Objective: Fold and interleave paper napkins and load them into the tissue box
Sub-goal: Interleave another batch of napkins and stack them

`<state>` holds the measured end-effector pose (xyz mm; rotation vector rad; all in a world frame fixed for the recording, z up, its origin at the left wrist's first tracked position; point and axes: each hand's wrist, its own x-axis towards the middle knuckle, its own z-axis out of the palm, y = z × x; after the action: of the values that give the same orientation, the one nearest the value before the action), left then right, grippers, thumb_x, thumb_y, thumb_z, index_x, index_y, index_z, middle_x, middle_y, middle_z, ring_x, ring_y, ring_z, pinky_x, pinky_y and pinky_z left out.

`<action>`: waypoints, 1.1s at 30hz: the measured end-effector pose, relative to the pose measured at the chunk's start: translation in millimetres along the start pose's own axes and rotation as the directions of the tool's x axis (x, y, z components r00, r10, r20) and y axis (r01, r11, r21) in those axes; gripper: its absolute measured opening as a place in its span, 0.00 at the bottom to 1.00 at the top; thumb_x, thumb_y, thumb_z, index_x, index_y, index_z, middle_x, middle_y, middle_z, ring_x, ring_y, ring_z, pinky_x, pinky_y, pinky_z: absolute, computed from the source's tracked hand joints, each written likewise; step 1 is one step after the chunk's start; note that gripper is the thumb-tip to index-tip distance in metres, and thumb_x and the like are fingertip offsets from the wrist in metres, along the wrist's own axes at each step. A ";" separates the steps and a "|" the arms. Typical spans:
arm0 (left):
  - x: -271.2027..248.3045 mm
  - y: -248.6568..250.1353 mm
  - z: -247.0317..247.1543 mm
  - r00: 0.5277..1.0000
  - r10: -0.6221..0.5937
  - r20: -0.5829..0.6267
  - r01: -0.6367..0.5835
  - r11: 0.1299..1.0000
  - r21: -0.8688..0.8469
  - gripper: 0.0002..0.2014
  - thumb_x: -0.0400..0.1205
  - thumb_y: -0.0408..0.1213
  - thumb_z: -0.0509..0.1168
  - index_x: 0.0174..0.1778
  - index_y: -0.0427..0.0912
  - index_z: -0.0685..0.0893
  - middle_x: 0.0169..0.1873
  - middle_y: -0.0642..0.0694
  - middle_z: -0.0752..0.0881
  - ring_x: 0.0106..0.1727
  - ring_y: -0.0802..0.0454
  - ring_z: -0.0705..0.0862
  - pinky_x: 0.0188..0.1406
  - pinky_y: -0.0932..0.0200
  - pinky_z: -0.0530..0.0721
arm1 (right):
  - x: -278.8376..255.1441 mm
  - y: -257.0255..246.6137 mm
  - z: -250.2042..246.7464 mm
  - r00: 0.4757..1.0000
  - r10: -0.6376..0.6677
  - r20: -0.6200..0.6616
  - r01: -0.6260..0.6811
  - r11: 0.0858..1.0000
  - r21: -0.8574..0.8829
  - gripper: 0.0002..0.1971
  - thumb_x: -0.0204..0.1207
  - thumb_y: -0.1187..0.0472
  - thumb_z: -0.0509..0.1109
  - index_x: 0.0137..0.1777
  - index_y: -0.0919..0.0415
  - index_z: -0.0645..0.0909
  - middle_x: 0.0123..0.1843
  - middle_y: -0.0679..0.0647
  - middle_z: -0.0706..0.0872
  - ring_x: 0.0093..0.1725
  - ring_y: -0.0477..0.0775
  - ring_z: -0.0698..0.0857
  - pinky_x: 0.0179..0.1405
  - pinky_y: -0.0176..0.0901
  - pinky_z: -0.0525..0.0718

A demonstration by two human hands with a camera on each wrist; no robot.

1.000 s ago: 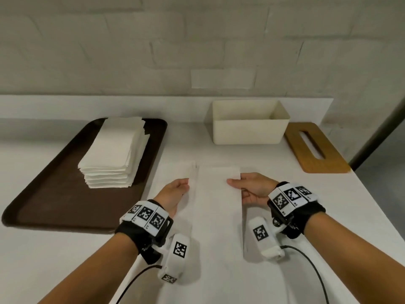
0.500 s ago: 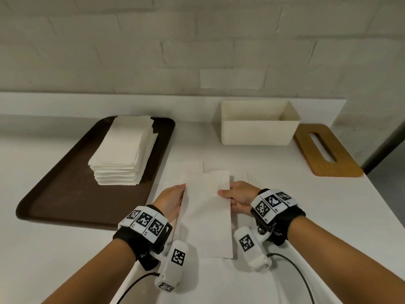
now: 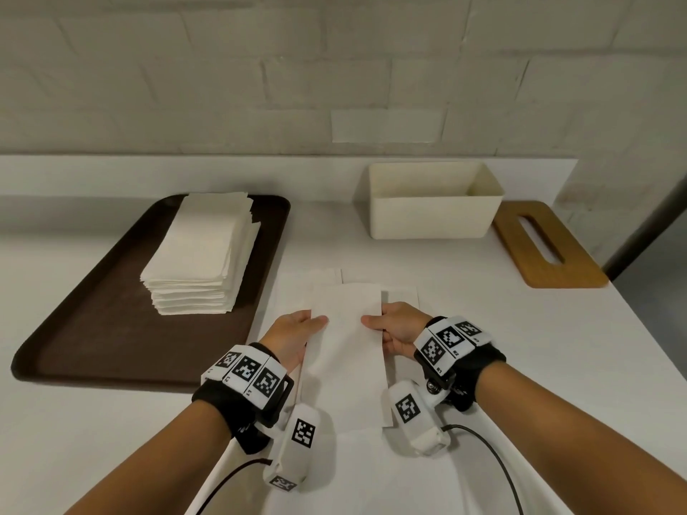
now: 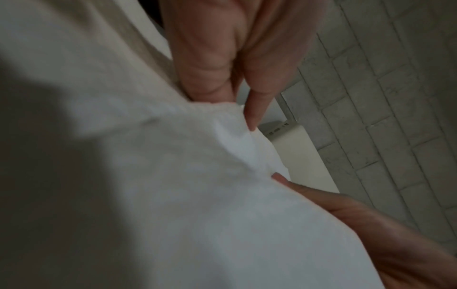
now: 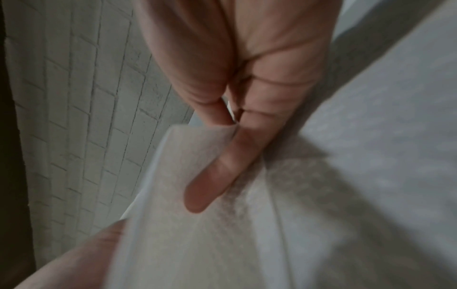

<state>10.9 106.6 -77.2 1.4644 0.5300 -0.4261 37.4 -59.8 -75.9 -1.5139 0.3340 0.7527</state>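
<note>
A folded white napkin [image 3: 347, 351] hangs lifted just above the table, held between my two hands. My left hand [image 3: 316, 325] pinches its left edge, thumb on top. My right hand [image 3: 375, 325] pinches the right edge the same way. In the left wrist view the napkin [image 4: 197, 195] sits between fingers and thumb of the left hand [image 4: 262, 152]. The right wrist view shows a finger [image 5: 210, 176] laid on the napkin [image 5: 185, 234], thumb underneath. Other napkins [image 3: 308, 282] lie flat on the table beneath. The cream tissue box [image 3: 435, 206] stands open and empty at the back.
A stack of napkins [image 3: 200, 254] rests on a dark brown tray [image 3: 93, 328] at the left. The box's wooden lid [image 3: 546, 243] with a slot lies right of the box. A brick wall and white ledge [image 3: 260, 176] close off the back.
Both hands have lifted the napkin off the table, drawn it toward me and come closer together. It now hangs raised over the flat napkins.
</note>
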 end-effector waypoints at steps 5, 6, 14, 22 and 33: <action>-0.8 11.2 -9.2 0.996 0.068 -0.054 -0.069 0.997 -0.016 0.17 0.81 0.29 0.62 0.66 0.37 0.72 0.50 0.37 0.83 0.48 0.45 0.82 0.53 0.51 0.80 | -12.9 -9.4 -13.4 0.990 -0.065 -0.121 0.036 0.973 -0.228 0.08 0.79 0.60 0.65 0.52 0.64 0.75 0.35 0.59 0.83 0.26 0.52 0.83 0.25 0.42 0.85; -2.0 15.6 -13.8 0.996 0.071 -0.054 -0.073 0.997 -0.038 0.13 0.81 0.28 0.61 0.62 0.38 0.73 0.45 0.39 0.82 0.44 0.46 0.81 0.49 0.52 0.81 | -16.8 -12.2 -19.9 0.977 -0.105 -0.185 0.032 0.931 -0.364 0.09 0.79 0.58 0.66 0.52 0.64 0.75 0.34 0.57 0.81 0.24 0.50 0.82 0.23 0.40 0.83; -11.8 13.3 -39.1 1.000 0.005 -0.001 -0.005 0.996 -0.087 0.12 0.77 0.23 0.53 0.48 0.37 0.79 0.41 0.39 0.83 0.39 0.44 0.82 0.39 0.53 0.83 | -14.9 -15.3 -32.0 0.934 -0.151 -0.323 -0.254 0.354 -0.900 0.41 0.67 0.39 0.72 0.72 0.67 0.67 0.73 0.65 0.70 0.70 0.64 0.74 0.69 0.52 0.76; 1.2 5.1 -30.2 1.000 0.004 -0.012 -0.005 0.993 -0.116 0.18 0.78 0.20 0.50 0.61 0.33 0.75 0.48 0.34 0.81 0.44 0.42 0.81 0.46 0.51 0.79 | -13.0 -17.7 -31.1 0.922 -0.190 -0.338 -0.143 0.644 -0.752 0.12 0.71 0.60 0.73 0.47 0.69 0.80 0.42 0.57 0.81 0.49 0.58 0.81 0.45 0.42 0.80; 10.2 1.3 -14.6 0.999 -0.023 0.043 0.027 0.996 -0.086 0.10 0.80 0.20 0.51 0.43 0.32 0.77 0.41 0.35 0.80 0.42 0.41 0.80 0.51 0.48 0.78 | -53.6 -51.3 -52.9 0.864 -0.463 -0.200 0.424 0.882 -0.207 0.20 0.68 0.72 0.74 0.49 0.47 0.75 0.58 0.66 0.77 0.49 0.60 0.80 0.49 0.51 0.82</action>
<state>18.8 121.7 -82.5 1.3638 0.5275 -0.4479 43.3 -118.0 -6.0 -1.7542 0.0958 0.2254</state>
